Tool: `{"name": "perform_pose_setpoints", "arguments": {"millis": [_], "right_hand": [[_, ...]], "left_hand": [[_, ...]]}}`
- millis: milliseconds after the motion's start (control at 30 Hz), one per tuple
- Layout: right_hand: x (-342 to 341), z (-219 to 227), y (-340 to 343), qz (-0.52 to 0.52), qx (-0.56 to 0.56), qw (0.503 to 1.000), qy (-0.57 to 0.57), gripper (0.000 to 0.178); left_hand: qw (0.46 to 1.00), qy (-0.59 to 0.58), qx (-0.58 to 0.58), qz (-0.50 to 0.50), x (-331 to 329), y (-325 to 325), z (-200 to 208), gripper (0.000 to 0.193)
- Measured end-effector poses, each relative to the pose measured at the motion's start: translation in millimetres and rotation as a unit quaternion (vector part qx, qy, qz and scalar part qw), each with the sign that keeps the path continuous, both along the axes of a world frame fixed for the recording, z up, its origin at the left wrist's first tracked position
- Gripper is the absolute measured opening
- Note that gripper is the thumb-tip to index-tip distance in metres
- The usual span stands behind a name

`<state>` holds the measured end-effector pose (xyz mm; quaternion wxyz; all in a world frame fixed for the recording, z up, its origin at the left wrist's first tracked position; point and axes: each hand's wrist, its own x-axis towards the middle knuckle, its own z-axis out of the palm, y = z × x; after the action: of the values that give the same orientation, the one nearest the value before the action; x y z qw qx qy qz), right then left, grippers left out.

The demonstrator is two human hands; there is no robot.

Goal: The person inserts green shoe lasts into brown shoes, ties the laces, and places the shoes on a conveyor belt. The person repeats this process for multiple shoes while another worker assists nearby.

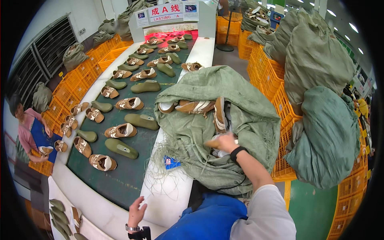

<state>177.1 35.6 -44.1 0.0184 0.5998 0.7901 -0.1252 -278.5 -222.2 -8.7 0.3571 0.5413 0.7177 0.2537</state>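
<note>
A large green woven sack (pixel 188 94) lies gaping on the right side of the conveyor, with brown and white sneakers inside. One sneaker (pixel 219 115) stands on end in its mouth; another sneaker (pixel 196 107) lies across the back fold. My right hand (pixel 226 143) is down in the sack, closed round a tan shoe (pixel 213 143), most of which the hand and cloth hide. Near the belt's front edge, my left hand (pixel 137 212) is open with its fingers apart, holding nothing.
Sneakers and green shoe lasts (pixel 121 148) stand in rows on the dark green belt (pixel 114 184). A blue packet (pixel 171 162) lies beside the sack. Orange crates (pixel 282 116) and full sacks (pixel 316 56) line the right. A co-worker (pixel 32 132) holds a shoe at the left.
</note>
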Motion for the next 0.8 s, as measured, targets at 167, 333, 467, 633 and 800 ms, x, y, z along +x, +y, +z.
{"name": "perform_pose_setpoints", "arguments": {"millis": [167,333,467,633,800], "right_hand": [[-60.8,85.8,-54.8,0.101,0.208,0.908,0.351,0.029],[-80.9,154.8,-57.8,-0.041,0.027,0.577,0.815,0.028],[-117.3,136.4,-65.1,-0.112,-0.166,0.486,0.851,0.034],[-169.9,103.1,-83.3,-0.111,-0.333,0.47,0.81,0.035],[-218.0,100.1,-103.4,-0.044,-0.384,0.54,0.748,0.033]], "left_hand": [[0.989,0.025,0.01,-0.148,55.5,3.0,37.4,0.04],[0.984,-0.039,0.115,-0.131,71.9,27.1,74.4,0.069],[0.953,-0.247,0.16,-0.069,80.9,30.8,92.6,0.083],[0.958,-0.263,0.104,-0.033,77.6,11.9,96.3,0.076],[0.963,-0.021,0.259,0.065,70.0,-20.1,87.2,0.047]]}}
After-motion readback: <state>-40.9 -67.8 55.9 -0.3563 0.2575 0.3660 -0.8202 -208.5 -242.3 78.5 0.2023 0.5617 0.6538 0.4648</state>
